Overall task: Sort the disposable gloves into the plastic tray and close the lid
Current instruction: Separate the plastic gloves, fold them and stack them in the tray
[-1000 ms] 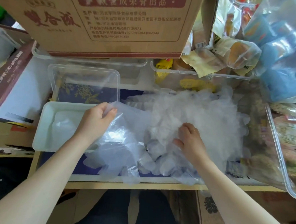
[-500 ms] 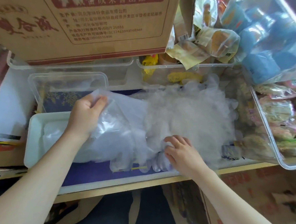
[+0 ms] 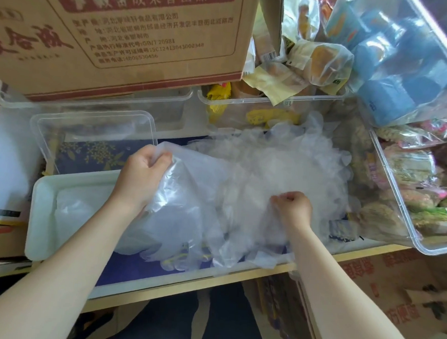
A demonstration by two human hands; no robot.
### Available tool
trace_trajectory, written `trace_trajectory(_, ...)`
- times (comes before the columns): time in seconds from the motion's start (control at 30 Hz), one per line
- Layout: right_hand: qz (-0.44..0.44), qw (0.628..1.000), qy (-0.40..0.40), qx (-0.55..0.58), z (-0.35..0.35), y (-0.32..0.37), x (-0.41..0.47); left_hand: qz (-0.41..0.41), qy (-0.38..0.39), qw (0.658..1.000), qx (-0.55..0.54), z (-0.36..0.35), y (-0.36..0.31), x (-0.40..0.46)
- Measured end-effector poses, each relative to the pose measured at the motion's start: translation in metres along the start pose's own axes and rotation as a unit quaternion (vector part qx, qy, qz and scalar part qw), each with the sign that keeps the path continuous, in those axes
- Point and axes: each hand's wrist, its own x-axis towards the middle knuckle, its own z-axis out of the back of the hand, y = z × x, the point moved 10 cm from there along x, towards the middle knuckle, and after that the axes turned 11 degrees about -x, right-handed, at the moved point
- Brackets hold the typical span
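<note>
clear gloves (image 3: 263, 176) heaped, tray (image 3: 44, 206) (white) – lid (image 3: 95, 126) off

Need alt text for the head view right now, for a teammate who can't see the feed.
Left hand grips a batch of clear disposable gloves beside the white plastic tray, while the right hand pinches the loose glove pile. The clear lid lies off, behind the tray.

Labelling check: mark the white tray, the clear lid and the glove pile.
white tray (image 3: 43, 211), head view, bare left wall.
clear lid (image 3: 90, 126), head view, flat top panel.
glove pile (image 3: 269, 166), head view, middle of heap.
</note>
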Motion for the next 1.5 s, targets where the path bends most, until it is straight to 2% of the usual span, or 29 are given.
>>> trace_trajectory(0.1,0.019,0.999,0.011,0.044,0.012,0.012,0.001,-0.033,-0.029,0.999,0.008,0.010,-0.015,0.004)
trace_trajectory(0.17,0.011,0.991,0.031,0.130,0.021,0.021,-0.004,-0.049,-0.046,0.998,0.014,0.017,-0.025,0.006)
trace_trajectory(0.27,-0.017,0.943,0.102,0.316,0.034,0.044,-0.022,-0.066,-0.069,0.995,-0.001,0.021,-0.040,0.004)
trace_trajectory(0.33,-0.004,0.924,0.137,0.356,0.045,0.063,-0.036,-0.071,-0.087,0.993,0.018,0.022,-0.049,0.003)
trace_trajectory(0.4,0.028,0.926,0.125,0.356,0.061,0.080,-0.052,-0.070,-0.093,0.993,0.034,0.021,-0.056,0.001)
trace_trajectory(0.5,0.140,0.955,-0.003,0.262,0.100,0.104,-0.072,-0.082,-0.075,0.994,0.014,0.013,-0.070,0.001)
trace_trajectory(0.57,0.223,0.952,-0.070,0.199,0.119,0.123,-0.090,-0.084,-0.058,0.995,0.002,0.004,-0.076,0.003)
trace_trajectory(0.63,0.294,0.941,-0.094,0.142,0.128,0.144,-0.109,-0.089,-0.037,0.995,-0.020,-0.007,-0.081,0.004)
trace_trajectory(0.7,0.336,0.936,-0.044,0.100,0.123,0.160,-0.123,-0.099,-0.014,0.994,-0.043,-0.018,-0.088,0.005)
trace_trajectory(0.8,0.324,0.926,0.160,0.105,0.098,0.171,-0.139,-0.117,0.038,0.991,-0.048,-0.036,-0.096,0.004)
trace_trajectory(0.83,0.329,0.918,0.208,0.080,0.092,0.174,-0.146,-0.124,0.059,0.989,-0.051,-0.040,-0.101,0.003)
trace_trajectory(0.87,0.351,0.910,0.219,0.037,0.090,0.178,-0.152,-0.128,0.082,0.987,-0.058,-0.046,-0.104,0.002)
trace_trajectory(0.9,0.386,0.901,0.196,-0.014,0.092,0.183,-0.156,-0.129,0.104,0.984,-0.061,-0.050,-0.107,-0.001)
trace_trajectory(0.97,0.441,0.890,0.079,-0.082,0.107,0.198,-0.155,-0.116,0.136,0.982,-0.063,-0.058,-0.110,-0.003)
trace_trajectory(1.1,0.475,0.867,-0.088,-0.120,0.130,0.216,-0.155,-0.107,0.213,0.965,-0.109,-0.074,-0.117,-0.016)
trace_trajectory(1.2,0.526,0.814,-0.197,-0.149,0.143,0.229,-0.169,-0.112,0.238,0.958,-0.115,-0.078,-0.121,-0.022)
trace_trajectory(1.27,0.598,0.756,-0.218,-0.153,0.146,0.237,-0.187,-0.119,0.238,0.958,-0.107,-0.079,-0.124,-0.023)
trace_trajectory(1.3,0.636,0.735,-0.191,-0.139,0.144,0.240,-0.194,-0.118,0.229,0.960,-0.110,-0.079,-0.125,-0.022)
trace_trajectory(1.33,0.661,0.729,-0.139,-0.115,0.143,0.243,-0.200,-0.113,0.218,0.962,-0.116,-0.078,-0.126,-0.020)
trace_trajectory(1.37,0.664,0.739,-0.074,-0.086,0.141,0.244,-0.201,-0.111,0.210,0.964,-0.123,-0.077,-0.127,-0.019)
trace_trajectory(1.43,0.610,0.791,0.033,-0.027,0.138,0.244,-0.191,-0.109,0.202,0.964,-0.131,-0.074,-0.127,-0.014)
trace_trajectory(1.5,0.539,0.837,0.092,0.005,0.130,0.240,-0.176,-0.115,0.196,0.964,-0.141,-0.071,-0.131,-0.014)
